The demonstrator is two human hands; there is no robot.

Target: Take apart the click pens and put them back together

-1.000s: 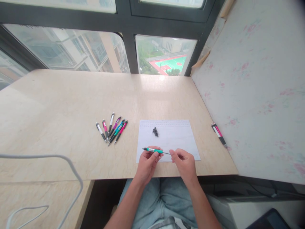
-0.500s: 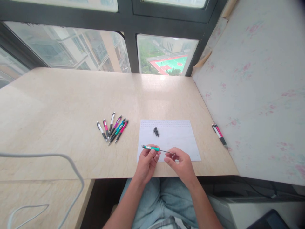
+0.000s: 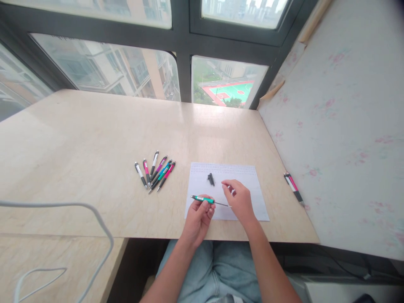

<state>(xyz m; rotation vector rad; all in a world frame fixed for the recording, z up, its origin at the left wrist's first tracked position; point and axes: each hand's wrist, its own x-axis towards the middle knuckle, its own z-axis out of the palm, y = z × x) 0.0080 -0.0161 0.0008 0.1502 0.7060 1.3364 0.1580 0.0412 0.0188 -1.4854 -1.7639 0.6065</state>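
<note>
My left hand point(image 3: 199, 218) is closed around the green barrel of a ballpoint pen point(image 3: 203, 199). From the barrel's right end sticks a thin bare refill point(image 3: 223, 204), pointing right. My right hand point(image 3: 238, 197) is open above the paper, thumb and fingers apart, nothing between them; its edge is close to the refill's tip. Small black pen parts point(image 3: 211, 179) lie on the white sheet of paper point(image 3: 257, 189), just left of my right fingertips. Rows of faint writing run along the sheet's top.
Several pens point(image 3: 158, 174) in white, pink, purple, teal and green lie in a loose fan at left. More pens point(image 3: 293, 188) rest by the flowered wall point(image 3: 344, 160). A grey cable point(image 3: 94, 216) loops at the lower left. Windows stand behind the table point(image 3: 104, 134).
My right hand has left the refill and moved up and forward, toward the black parts. My left hand still holds the green pen. The camera view has shifted slightly.
</note>
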